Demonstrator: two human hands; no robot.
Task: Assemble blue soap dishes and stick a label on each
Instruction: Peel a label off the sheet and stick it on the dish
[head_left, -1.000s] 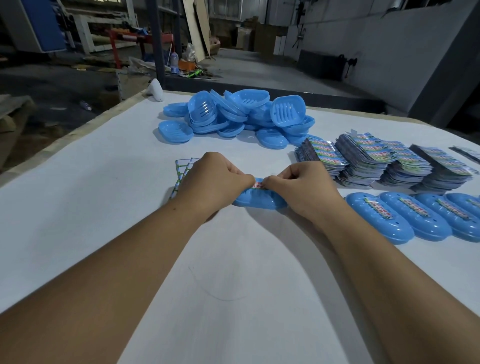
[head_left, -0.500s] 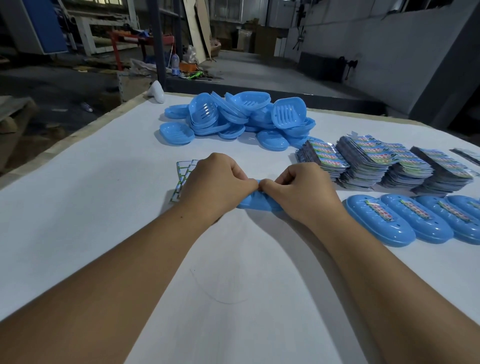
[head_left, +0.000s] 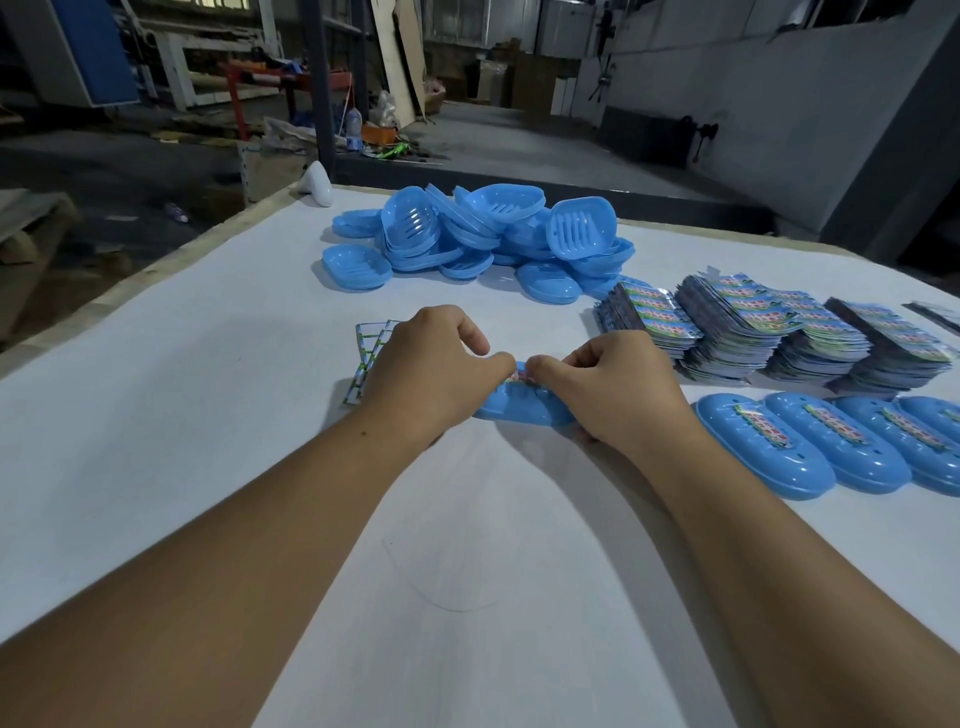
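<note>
A closed blue soap dish (head_left: 522, 409) lies on the white table in front of me, mostly hidden under both hands. My left hand (head_left: 431, 371) and my right hand (head_left: 605, 387) meet over its top, thumbs and fingertips pressing a colourful label (head_left: 521, 376) onto it. Only a small piece of the label shows between the fingertips. To the right lies a row of closed, labelled soap dishes (head_left: 810, 447). A heap of loose blue dish halves (head_left: 483, 234) sits at the far middle of the table.
Several stacks of colourful label sheets (head_left: 769, 327) stand at the right behind the finished row. Used backing strips (head_left: 366, 358) lie just left of my left hand. A white object (head_left: 318, 183) rests at the far left table corner. The table (head_left: 182, 395) drops off along the left edge.
Both hands stayed on the soap dish. The fingertips shifted slightly apart along its top, so a bit of the label shows between them again.
</note>
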